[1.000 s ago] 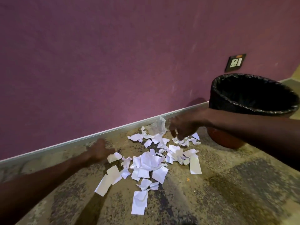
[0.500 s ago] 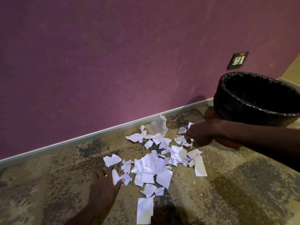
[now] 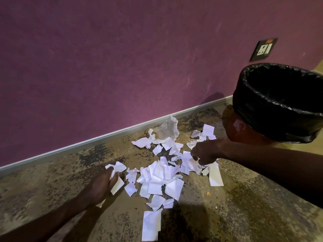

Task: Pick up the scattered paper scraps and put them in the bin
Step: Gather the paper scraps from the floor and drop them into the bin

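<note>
A: Reporting hand status. My left hand (image 3: 103, 185) is low on the floor (image 3: 244, 198) at the left edge of the scraps (image 3: 162, 173). Its fingers are curled onto white pieces; one scrap shows between them, another pokes out under the palm.

B: Right hand?

A: My right hand (image 3: 206, 151) is over the right side of the pile, knuckles up, fingers bent down into the paper. They appear to pinch a scrap, though the grip itself is partly hidden.

B: Location of the scraps?

A: Scraps lie spread on the floor between both hands, thickest at the middle. One long strip (image 3: 215, 174) lies at the right edge, and one larger piece (image 3: 151, 224) lies nearest me. A crumpled clear wrapper (image 3: 167, 129) sits at the far side, near the skirting (image 3: 87, 144).

B: Bin position?

A: Bin (image 3: 237, 126) stands on the floor at the right, beyond my right forearm, upright, lined with a black bag (image 3: 279, 95). It is near the pile, not touching it. A socket (image 3: 263, 49) is on the purple wall (image 3: 122, 58) above it.
</note>
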Tool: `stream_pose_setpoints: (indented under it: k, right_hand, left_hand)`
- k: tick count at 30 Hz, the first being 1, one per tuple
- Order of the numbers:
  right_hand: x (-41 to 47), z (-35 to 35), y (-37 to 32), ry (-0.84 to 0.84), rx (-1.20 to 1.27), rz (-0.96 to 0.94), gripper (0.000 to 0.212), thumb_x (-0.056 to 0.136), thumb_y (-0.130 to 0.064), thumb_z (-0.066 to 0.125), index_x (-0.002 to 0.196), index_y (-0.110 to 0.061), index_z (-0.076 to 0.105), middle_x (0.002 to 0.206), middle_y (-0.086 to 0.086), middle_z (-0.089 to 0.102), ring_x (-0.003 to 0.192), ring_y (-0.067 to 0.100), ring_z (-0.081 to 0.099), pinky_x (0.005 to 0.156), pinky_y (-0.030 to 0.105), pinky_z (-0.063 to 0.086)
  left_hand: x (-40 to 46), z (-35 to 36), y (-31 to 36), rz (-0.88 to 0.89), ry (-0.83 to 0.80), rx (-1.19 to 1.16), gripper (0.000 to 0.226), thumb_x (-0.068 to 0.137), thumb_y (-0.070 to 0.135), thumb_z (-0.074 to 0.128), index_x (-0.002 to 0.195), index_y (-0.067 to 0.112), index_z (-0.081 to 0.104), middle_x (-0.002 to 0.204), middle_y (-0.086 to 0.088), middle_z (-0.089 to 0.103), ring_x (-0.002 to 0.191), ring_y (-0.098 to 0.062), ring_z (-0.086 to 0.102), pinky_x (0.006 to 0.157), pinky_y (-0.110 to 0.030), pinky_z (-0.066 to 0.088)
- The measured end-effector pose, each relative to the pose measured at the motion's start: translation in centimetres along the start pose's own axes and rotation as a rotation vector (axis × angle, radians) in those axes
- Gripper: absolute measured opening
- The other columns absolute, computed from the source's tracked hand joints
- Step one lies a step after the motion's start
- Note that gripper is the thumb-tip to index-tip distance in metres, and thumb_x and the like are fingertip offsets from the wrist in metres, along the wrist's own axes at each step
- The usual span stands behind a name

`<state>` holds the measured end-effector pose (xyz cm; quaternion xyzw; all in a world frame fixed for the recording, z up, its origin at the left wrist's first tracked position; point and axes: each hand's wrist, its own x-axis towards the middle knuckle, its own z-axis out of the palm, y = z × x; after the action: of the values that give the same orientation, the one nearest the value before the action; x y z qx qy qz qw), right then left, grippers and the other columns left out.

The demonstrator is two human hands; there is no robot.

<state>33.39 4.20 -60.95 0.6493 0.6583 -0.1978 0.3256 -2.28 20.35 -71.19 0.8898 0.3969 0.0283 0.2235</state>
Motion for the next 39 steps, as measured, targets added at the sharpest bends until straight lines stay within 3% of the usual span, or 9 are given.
stream_pose_setpoints:
  k: [3,9,13,16,22,26,29,33,39]
  right_hand:
    - [0.2,3.1,1.9,0.077,0.081,0.101,0.059,0.094,-0.038,0.057,0.140,-0.006,0.039,0.136,0.020,0.052,0.126,0.033,0.050,0.099,0.038,0.043]
    - [1.0,8.1,3.7,0.105,0.367,0.321,0.110,0.070,-0.077,0.064,0.145,-0.006,0.025,0.141,0.024,0.045,0.128,0.037,0.047,0.097,0.038,0.043]
    - [1.7,9.2,2.4,0.097,0.681,0.295,0.149,0.044,-0.090,0.061,0.156,-0.016,-0.005,0.158,0.025,0.017,0.142,0.040,0.032,0.108,0.041,0.037]
    - [3.5,10.6,1.3,0.211,0.639,0.325,0.140,0.048,-0.086,0.068,0.156,-0.030,-0.001,0.151,0.031,0.018,0.127,0.044,0.050,0.101,0.040,0.045]
    - [4.8,12.2,-0.6,0.448,0.655,0.245,0.055,0.073,-0.038,0.072,0.116,-0.011,0.050,0.104,0.004,0.031,0.082,0.027,0.049,0.064,0.033,0.035]
    - [4.3,11.3,-0.1,0.507,0.714,0.226,0.021,0.071,-0.011,0.066,0.091,-0.011,0.058,0.091,0.002,0.043,0.085,0.030,0.054,0.063,0.032,0.031]
    - [3.5,9.8,0.9,0.559,0.811,0.254,0.016,0.067,-0.004,0.068,0.075,-0.016,0.060,0.069,-0.006,0.051,0.074,0.018,0.054,0.059,0.025,0.031]
    - [1.8,7.1,1.2,0.611,1.033,0.276,0.012,0.072,0.000,0.071,0.073,-0.011,0.065,0.061,0.002,0.062,0.050,0.011,0.059,0.043,0.009,0.036]
    - [-0.5,1.8,-0.1,0.640,1.540,0.199,0.014,0.080,0.002,0.069,0.074,-0.010,0.066,0.068,0.010,0.070,0.057,0.021,0.071,0.061,0.031,0.060]
  left_hand:
    - [1.9,-4.3,3.4,0.024,-0.002,0.009,0.021,0.101,0.030,0.040,0.093,0.015,0.053,0.078,-0.001,0.058,0.069,-0.018,0.053,0.061,-0.029,0.035]
    - [7.2,-8.4,10.1,0.071,-0.010,0.021,0.023,0.103,0.023,0.040,0.086,0.009,0.049,0.087,-0.011,0.059,0.080,-0.027,0.055,0.063,-0.031,0.026]
    - [9.9,-7.0,14.0,0.059,-0.018,-0.058,0.032,0.101,0.027,0.046,0.121,0.003,0.053,0.121,-0.016,0.059,0.097,-0.023,0.052,0.075,-0.027,0.033]
    - [10.5,-4.9,16.2,-0.013,-0.020,-0.173,0.033,0.100,0.029,0.047,0.125,0.008,0.046,0.120,-0.014,0.059,0.093,-0.022,0.054,0.071,-0.028,0.040]
    - [9.3,-2.1,17.9,-0.113,0.040,-0.330,0.028,0.102,0.025,0.043,0.121,0.006,0.050,0.103,-0.007,0.060,0.084,-0.023,0.054,0.069,-0.025,0.033]
    - [8.0,-2.1,17.5,-0.148,0.028,-0.436,0.046,0.096,0.044,0.052,0.066,0.009,0.057,0.062,-0.006,0.060,0.062,-0.023,0.055,0.060,-0.031,0.032]
    - [8.2,-2.1,17.9,-0.261,0.015,-0.593,0.044,0.089,0.048,0.061,0.064,0.013,0.056,0.058,-0.001,0.056,0.059,-0.019,0.052,0.060,-0.031,0.036]
    - [9.4,-1.3,18.8,-0.461,-0.052,-0.843,0.052,0.076,0.046,0.066,0.109,0.006,0.056,0.090,-0.011,0.065,0.076,-0.024,0.060,0.063,-0.028,0.040]
    - [10.8,-0.1,20.2,-0.617,-0.123,-1.232,0.047,0.082,0.048,0.069,0.103,0.008,0.054,0.087,-0.010,0.055,0.082,-0.026,0.055,0.074,-0.039,0.047]
